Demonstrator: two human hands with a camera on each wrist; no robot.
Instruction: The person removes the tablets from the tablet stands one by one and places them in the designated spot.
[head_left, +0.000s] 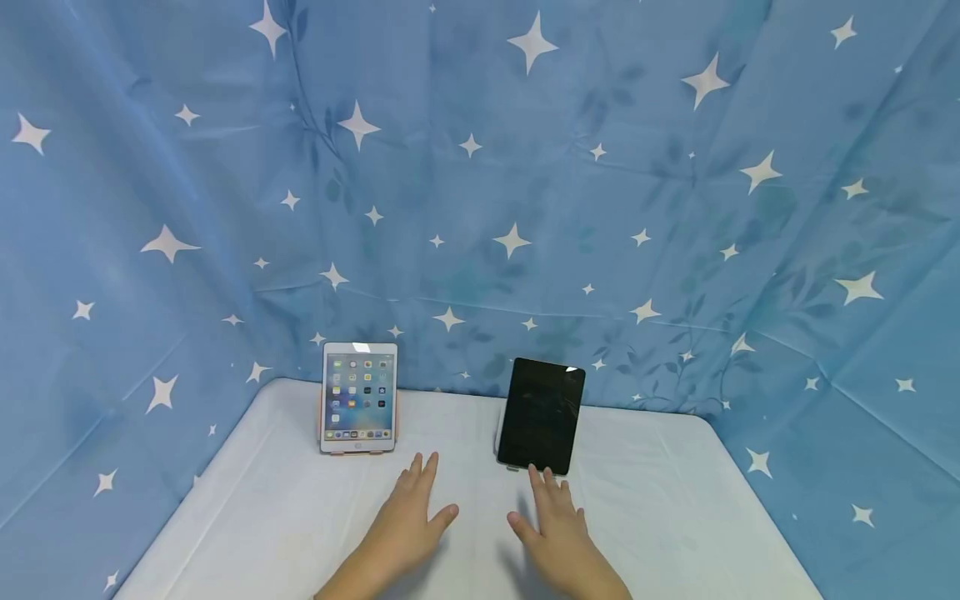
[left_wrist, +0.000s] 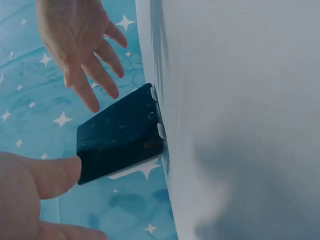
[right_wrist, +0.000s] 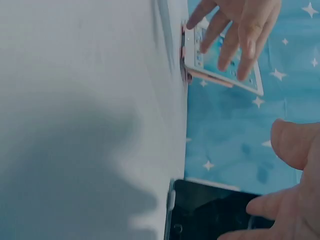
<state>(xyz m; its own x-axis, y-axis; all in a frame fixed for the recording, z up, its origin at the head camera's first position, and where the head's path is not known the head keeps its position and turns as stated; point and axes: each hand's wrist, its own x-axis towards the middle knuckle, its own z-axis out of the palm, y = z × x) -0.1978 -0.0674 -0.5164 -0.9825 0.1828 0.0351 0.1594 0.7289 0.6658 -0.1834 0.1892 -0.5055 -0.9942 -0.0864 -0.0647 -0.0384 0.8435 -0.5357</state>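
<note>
A white tablet (head_left: 358, 398) with a lit screen of app icons leans upright on a pinkish stand at the back left. To its right, a black tablet (head_left: 542, 415) with a dark screen stands tilted on a white stand (right_wrist: 215, 184). My left hand (head_left: 405, 521) hovers over the table between the two, fingers spread and holding nothing. My right hand (head_left: 557, 533) is also spread, its fingertips just in front of the black tablet's lower edge; whether they touch it I cannot tell. Both thumbs point inward. In the right wrist view the left fingers partly cover the white tablet.
A white cloth covers the table (head_left: 247, 517). Blue curtains (head_left: 465, 192) with white stars hang behind it and along both sides, close to the table's edges. Shadows of the hands fall on the cloth.
</note>
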